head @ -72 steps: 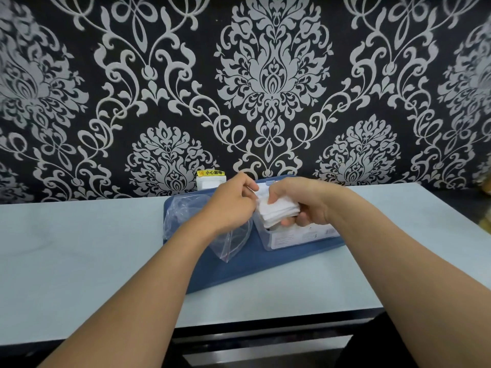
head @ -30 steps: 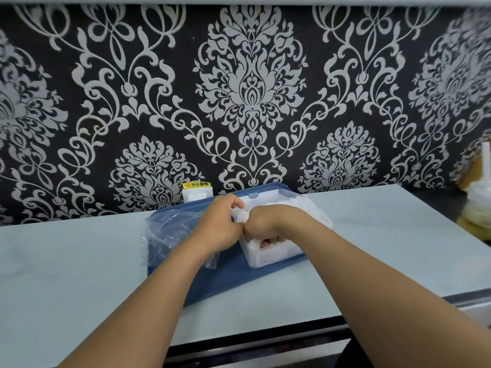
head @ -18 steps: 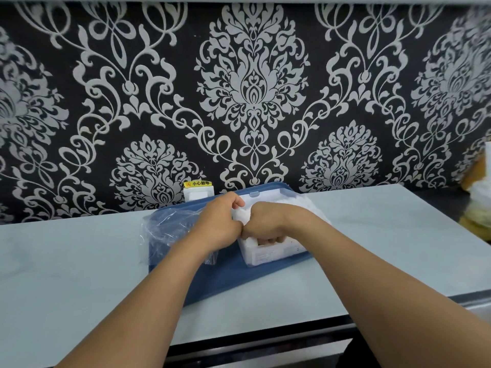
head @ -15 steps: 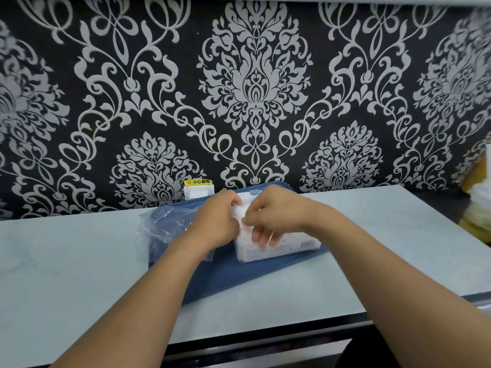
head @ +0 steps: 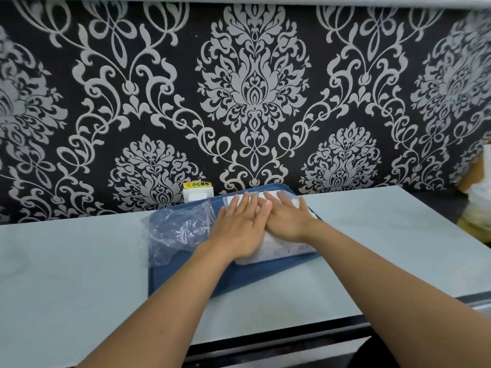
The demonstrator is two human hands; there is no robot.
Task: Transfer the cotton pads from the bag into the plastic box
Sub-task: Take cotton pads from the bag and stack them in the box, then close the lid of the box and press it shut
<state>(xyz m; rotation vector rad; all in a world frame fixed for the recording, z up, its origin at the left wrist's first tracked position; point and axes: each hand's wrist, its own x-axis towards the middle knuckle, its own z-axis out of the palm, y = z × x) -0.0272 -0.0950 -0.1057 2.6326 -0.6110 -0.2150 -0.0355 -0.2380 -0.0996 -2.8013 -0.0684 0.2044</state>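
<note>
A clear plastic box (head: 281,251) with a white label on its front wall stands on a blue tray (head: 239,277). My left hand (head: 239,229) and my right hand (head: 285,217) lie flat, palms down and fingers spread, on top of the box, side by side and touching. They cover most of its top, so the cotton pads inside are largely hidden; a white strip shows at the far edge. The crumpled clear plastic bag (head: 178,229) lies on the tray's left part, right beside my left hand.
The tray sits on a pale counter (head: 66,274) against a black and silver patterned wall. A white socket with a yellow warning label (head: 198,192) is behind the tray. Yellowish bagged items (head: 478,208) sit at the far right edge.
Both hands were closed around the pads at the box opening; now they have opened and lie flat on the box's top. The bag lies loose on the tray.
</note>
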